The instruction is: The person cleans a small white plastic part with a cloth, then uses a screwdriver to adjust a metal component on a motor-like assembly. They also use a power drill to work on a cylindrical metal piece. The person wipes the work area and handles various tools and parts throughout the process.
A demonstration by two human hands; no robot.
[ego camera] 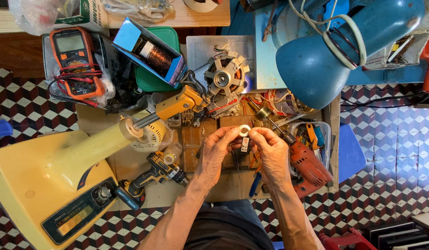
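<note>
two hands meet over the cluttered bench: the left hand (216,150) and right hand (271,150) pinch a small white ring (244,130) between their fingertips. a red drill (306,163) lies just right of the right hand, a yellow cordless drill (152,178) left of the left hand. beyond the fingers sits a bare motor (225,79), and further left an open blue box (149,52) holding a copper wire spool (156,56).

Floor of red, black and white cube-patterned tiles (390,153); cluttered brown wooden workbench (233,185); blue plastic stool (351,153) beside it.
</note>
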